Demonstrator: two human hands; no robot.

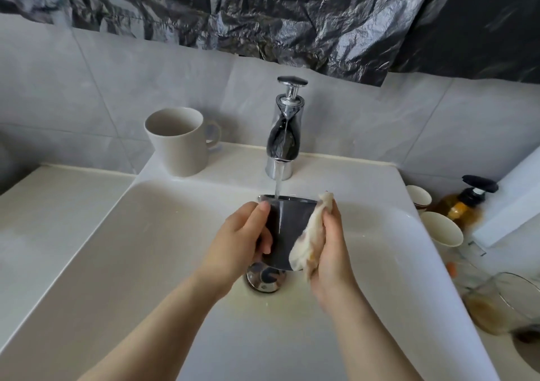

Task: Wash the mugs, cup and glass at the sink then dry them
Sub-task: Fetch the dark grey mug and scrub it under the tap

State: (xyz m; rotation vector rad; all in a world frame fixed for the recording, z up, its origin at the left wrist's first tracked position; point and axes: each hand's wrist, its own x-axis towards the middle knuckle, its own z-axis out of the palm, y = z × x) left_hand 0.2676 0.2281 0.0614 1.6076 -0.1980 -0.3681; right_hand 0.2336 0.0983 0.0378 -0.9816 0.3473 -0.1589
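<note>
your left hand point(242, 234) is wrapped round the dark grey tapered mug point(285, 228), thumb up near the rim. it holds the mug upright over the chrome drain point(264, 281) of the white basin sink point(87, 234). your right hand point(330, 252) is closed on a wet cream cloth point(309, 234), pressing it against the mug's right side.

wet and possibly soapy, this mug will likely be slick, and it looks hard and breakable against the basin. keep your grip low on the body, where the taper gives your fingers a seat; its handle is not visible from here.

the thin water stream point(279, 181) from the chrome tap point(285, 135) meets the mug at its rim; how much has gathered inside cannot be seen. the beige handled mug point(178, 143) stands upright on the ledge left of the tap and looks empty. on the counter to the right, two white cups point(441, 228) show nothing inside. the clear glass point(502, 301) nearer you holds brownish residue. behind the cups, an amber pump bottle point(461, 205) holds amber liquid.
</note>
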